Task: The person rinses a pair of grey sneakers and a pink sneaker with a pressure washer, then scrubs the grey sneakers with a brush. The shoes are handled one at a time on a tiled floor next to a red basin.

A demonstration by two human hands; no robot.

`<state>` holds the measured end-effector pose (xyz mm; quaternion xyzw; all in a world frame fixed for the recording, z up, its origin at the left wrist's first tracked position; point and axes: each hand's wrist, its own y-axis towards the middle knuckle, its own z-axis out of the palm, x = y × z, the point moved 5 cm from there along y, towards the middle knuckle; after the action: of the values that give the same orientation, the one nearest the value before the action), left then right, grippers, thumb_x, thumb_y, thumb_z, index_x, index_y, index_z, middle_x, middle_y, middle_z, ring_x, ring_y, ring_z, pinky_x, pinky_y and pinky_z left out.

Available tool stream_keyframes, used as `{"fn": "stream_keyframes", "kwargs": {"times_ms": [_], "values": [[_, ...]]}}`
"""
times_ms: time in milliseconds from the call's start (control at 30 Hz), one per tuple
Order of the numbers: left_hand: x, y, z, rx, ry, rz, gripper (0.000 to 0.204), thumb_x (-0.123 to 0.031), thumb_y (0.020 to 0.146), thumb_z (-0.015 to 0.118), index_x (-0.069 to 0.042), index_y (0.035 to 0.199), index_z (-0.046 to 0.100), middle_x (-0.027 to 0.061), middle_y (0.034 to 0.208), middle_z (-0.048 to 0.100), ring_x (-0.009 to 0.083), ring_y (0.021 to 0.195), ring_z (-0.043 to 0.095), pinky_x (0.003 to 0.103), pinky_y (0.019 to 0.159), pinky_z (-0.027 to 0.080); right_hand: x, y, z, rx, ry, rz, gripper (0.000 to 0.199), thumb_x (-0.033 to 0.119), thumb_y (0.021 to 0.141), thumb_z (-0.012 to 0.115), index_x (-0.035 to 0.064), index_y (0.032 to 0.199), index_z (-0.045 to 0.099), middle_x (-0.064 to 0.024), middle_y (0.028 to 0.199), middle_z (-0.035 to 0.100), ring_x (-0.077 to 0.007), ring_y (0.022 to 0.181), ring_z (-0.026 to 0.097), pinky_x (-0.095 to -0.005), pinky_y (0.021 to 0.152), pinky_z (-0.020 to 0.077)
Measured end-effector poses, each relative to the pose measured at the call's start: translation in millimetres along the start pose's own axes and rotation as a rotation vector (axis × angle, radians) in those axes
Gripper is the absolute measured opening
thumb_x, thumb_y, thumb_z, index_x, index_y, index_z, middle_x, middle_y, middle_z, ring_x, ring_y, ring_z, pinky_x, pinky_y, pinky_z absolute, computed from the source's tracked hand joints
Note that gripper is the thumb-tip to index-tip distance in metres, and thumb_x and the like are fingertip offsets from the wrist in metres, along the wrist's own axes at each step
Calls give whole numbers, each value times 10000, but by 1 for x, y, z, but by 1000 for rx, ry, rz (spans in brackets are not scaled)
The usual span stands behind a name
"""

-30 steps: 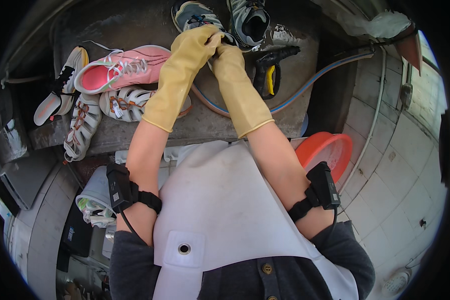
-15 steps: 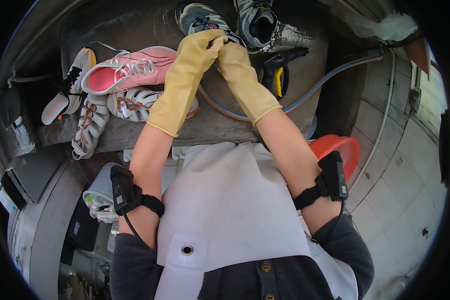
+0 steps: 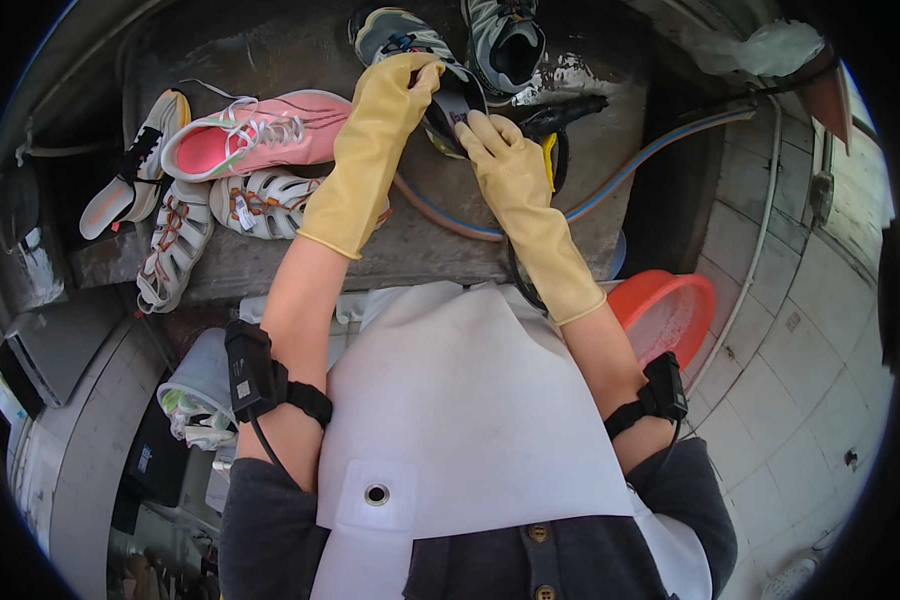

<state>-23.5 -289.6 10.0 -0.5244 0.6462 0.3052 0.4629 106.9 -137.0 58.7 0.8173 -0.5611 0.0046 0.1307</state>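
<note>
a dark insole is gripped at the far edge of the wet concrete slab: left hand pinched on its top, right hand closed on its lower end. best kept taut, clear of the grey shoe.

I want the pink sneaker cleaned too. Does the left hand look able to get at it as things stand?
Probably yes. The pink lace-up sneaker lies uncovered on the wet stone slab, just left of the left forearm. But the yellow-gloved left hand is gripping a dark insole with the right hand, so it must let go.
</note>
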Motion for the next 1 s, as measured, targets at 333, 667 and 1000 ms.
{"fn": "stream_keyframes", "kwargs": {"times_ms": [333,667,1000], "values": [[-9,-1,-8,43,70,39,271,-227,1036,727,-50,1222,816,123,982,827,214,895,780,326,869,603,-25,53,32,315,-228,-395,288,168,927,709,65,1183,794,-60,1101,785,-273,1034,729,-422,821,603],[-8,-2,-11,48,101,55,277,-208,1026,730,-47,1236,812,142,1013,831,230,919,789,338,891,608,3,84,32,1030,-219,-312,200,37,768,827,92,960,819,-99,1065,790,-290,1185,721,-415,964,585],[-30,-8,-9,87,173,40,277,-224,1028,735,-81,1259,788,156,969,797,287,894,773,376,851,592,6,66,8,920,-137,-100,290,188,915,659,113,1086,881,-96,1127,827,-340,1312,665,-478,1211,383]]}}
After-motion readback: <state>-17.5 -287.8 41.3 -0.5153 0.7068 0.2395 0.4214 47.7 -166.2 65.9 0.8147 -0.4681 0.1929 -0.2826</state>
